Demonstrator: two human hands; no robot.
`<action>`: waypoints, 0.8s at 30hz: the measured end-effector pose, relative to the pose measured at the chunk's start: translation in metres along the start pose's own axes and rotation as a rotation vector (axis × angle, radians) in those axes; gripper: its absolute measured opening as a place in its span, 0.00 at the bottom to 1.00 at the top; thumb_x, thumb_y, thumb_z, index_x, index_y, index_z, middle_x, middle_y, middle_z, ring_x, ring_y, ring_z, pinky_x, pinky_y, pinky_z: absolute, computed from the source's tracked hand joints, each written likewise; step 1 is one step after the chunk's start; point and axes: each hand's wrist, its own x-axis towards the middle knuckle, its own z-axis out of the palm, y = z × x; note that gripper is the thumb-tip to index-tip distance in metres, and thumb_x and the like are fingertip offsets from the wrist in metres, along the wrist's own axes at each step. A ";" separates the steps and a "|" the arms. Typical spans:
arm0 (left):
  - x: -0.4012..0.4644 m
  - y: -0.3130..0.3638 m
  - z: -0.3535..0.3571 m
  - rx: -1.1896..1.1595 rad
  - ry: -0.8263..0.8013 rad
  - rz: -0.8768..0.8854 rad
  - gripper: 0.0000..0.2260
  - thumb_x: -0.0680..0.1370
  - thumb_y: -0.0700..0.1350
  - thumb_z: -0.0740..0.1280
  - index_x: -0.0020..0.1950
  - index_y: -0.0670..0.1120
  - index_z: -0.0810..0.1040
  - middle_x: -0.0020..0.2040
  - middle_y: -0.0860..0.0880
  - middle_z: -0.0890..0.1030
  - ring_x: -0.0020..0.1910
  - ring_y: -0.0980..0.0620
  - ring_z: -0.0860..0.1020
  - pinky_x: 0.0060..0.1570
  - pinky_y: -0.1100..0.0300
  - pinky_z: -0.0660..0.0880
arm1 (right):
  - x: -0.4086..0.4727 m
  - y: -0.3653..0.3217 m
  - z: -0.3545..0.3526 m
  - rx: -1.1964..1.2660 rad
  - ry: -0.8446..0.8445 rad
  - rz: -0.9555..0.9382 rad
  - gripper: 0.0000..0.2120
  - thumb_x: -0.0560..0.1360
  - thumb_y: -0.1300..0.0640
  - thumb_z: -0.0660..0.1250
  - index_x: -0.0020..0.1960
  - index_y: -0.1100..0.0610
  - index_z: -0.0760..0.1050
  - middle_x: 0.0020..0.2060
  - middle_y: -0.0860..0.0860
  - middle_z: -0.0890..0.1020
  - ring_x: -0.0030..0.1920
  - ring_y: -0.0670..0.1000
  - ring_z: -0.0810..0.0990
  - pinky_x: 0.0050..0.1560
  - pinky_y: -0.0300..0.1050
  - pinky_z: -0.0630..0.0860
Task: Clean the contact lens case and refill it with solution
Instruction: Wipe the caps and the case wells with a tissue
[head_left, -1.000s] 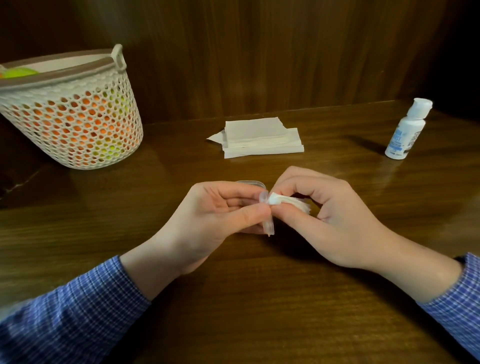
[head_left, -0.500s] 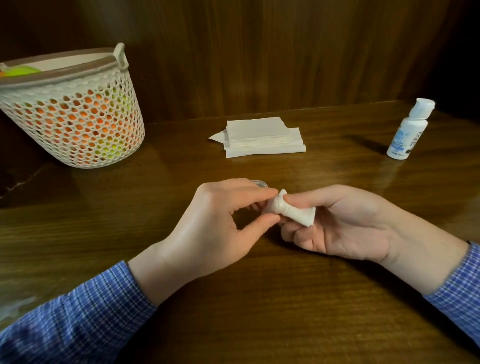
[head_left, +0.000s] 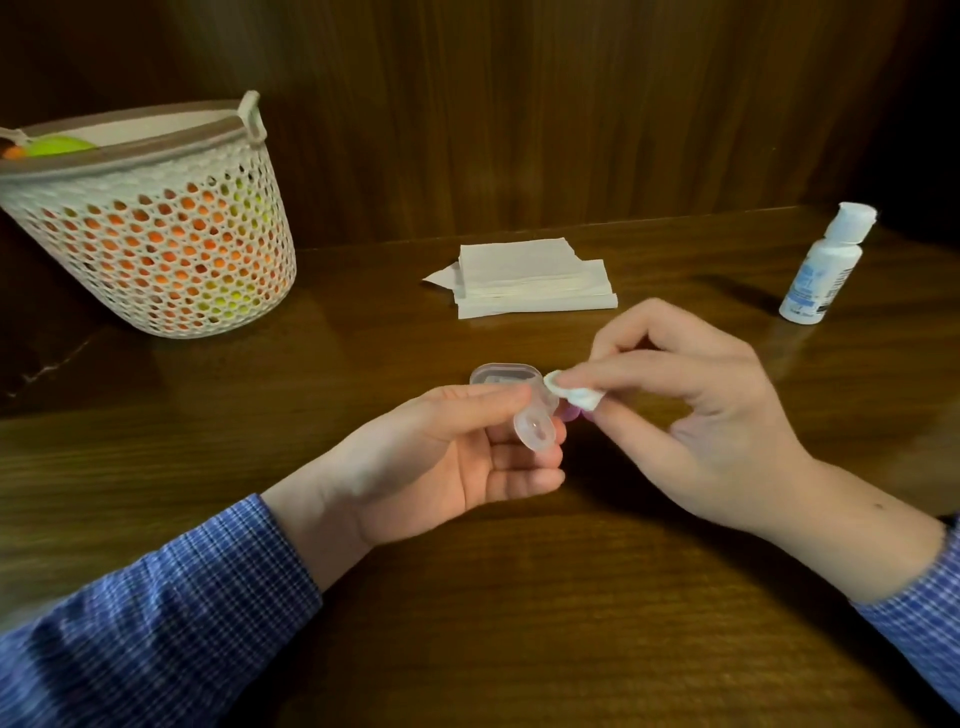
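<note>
left hand (head_left: 441, 462) pinches the clear plastic lens case (head_left: 524, 410) mid-table, lid open. right hand (head_left: 691, 415) grips a small wad of white tissue (head_left: 574, 389) touching the case's right edge. we see bare glossy wood table (head_left: 493, 623) near us. far: flat tissue stack (head_left: 530, 278), white solution bottle (head_left: 823, 265) far right, perforated basket (head_left: 156, 228) far left.

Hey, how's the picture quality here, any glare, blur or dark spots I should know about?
Head view: warm, dim light; the upper right corner falls into near black; soft glare streaks the table by the tissue stack; the bottle label is too blurred to read; the clear lens case is hard to outline; wide-angle bowing tilts the basket.
</note>
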 end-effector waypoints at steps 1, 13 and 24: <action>0.000 0.000 0.000 -0.005 -0.009 -0.006 0.10 0.82 0.46 0.67 0.58 0.41 0.82 0.46 0.45 0.82 0.44 0.53 0.82 0.49 0.60 0.82 | 0.000 0.001 0.001 -0.034 -0.016 -0.026 0.09 0.76 0.64 0.72 0.55 0.57 0.86 0.45 0.52 0.80 0.45 0.52 0.78 0.42 0.44 0.77; 0.002 -0.001 -0.002 0.039 0.057 -0.021 0.11 0.81 0.48 0.68 0.49 0.43 0.85 0.44 0.46 0.82 0.42 0.54 0.82 0.45 0.61 0.82 | -0.003 -0.003 0.006 -0.113 -0.112 -0.031 0.10 0.77 0.64 0.70 0.56 0.58 0.86 0.46 0.52 0.81 0.48 0.51 0.79 0.46 0.43 0.78; -0.002 -0.011 -0.004 0.145 0.172 -0.004 0.20 0.81 0.45 0.68 0.64 0.29 0.77 0.45 0.43 0.83 0.44 0.51 0.83 0.49 0.57 0.81 | 0.001 -0.007 0.007 -0.012 -0.335 0.100 0.09 0.78 0.62 0.69 0.53 0.52 0.86 0.47 0.44 0.80 0.50 0.49 0.79 0.48 0.42 0.76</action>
